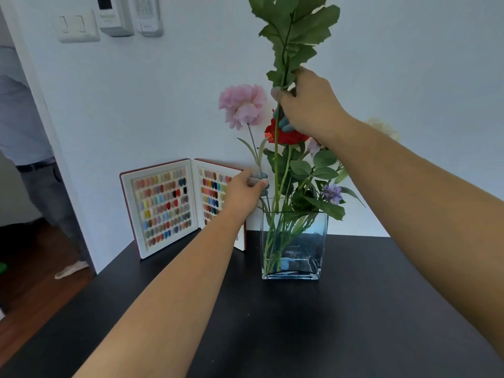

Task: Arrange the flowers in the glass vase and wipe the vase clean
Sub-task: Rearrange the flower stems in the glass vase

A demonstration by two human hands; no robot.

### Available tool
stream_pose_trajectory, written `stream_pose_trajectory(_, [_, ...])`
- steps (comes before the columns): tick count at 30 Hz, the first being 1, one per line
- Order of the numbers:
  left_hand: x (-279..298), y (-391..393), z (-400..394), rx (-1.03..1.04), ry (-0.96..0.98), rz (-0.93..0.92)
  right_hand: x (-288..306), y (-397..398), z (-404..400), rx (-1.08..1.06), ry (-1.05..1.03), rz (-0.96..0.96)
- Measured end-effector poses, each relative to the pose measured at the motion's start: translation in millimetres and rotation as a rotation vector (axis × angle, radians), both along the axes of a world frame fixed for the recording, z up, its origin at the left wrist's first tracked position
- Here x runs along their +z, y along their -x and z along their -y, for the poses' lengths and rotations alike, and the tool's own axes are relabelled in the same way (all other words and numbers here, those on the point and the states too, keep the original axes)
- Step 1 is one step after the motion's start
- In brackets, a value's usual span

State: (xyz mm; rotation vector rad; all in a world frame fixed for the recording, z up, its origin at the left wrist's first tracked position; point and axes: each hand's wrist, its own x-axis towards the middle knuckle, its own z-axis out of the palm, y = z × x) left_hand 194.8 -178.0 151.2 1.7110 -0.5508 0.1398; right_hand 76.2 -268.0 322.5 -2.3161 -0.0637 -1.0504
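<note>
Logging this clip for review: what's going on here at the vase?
A person is arranging flowers in a square glass vase on a dark table. The right hand has a grip on a tall leafy stem whose lower end is already inside the vase. The left hand pinches the stem of the pink flower just above the rim. A red flower and purple sprigs already stand inside.

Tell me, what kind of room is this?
Probably a nail salon or a home nail studio. An open book of painted nail colour samples stands on the black table against the wall, beside a glass vase of flowers, with light switches on the wall above.
</note>
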Motion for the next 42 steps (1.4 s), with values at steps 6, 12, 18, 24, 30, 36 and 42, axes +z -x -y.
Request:
stream_pose_trajectory(6, [-13,4,2,0.039,0.004,0.037,-25,-19,2,-0.062,0.031,-0.174])
stream_pose_trajectory(12, [-13,8,-8,0.012,0.083,0.023,-65,-35,2,-0.097,0.139,-0.205])
stream_pose_trajectory(18, [-7,6,-25,0.036,0.223,0.019,-110,-49,2,-0.106,0.205,-0.297])
stream_pose_trajectory(24, [11,15,-29,0.0,0.333,0.053,-132,-52,-3,-0.079,0.228,-0.236])
stream_pose_trajectory(30, [11,18,-27,-0.02,0.319,0.102,-146,-42,3,-0.023,0.065,-0.178])
stream_pose_trajectory(36, [0,19,-24,-0.045,0.272,0.151,-157,4,31,-0.049,-0.04,-0.011])
stream_pose_trajectory(42, [-21,27,-15,-0.045,0.284,0.068,-156,35,100,-0.204,-0.47,0.246])
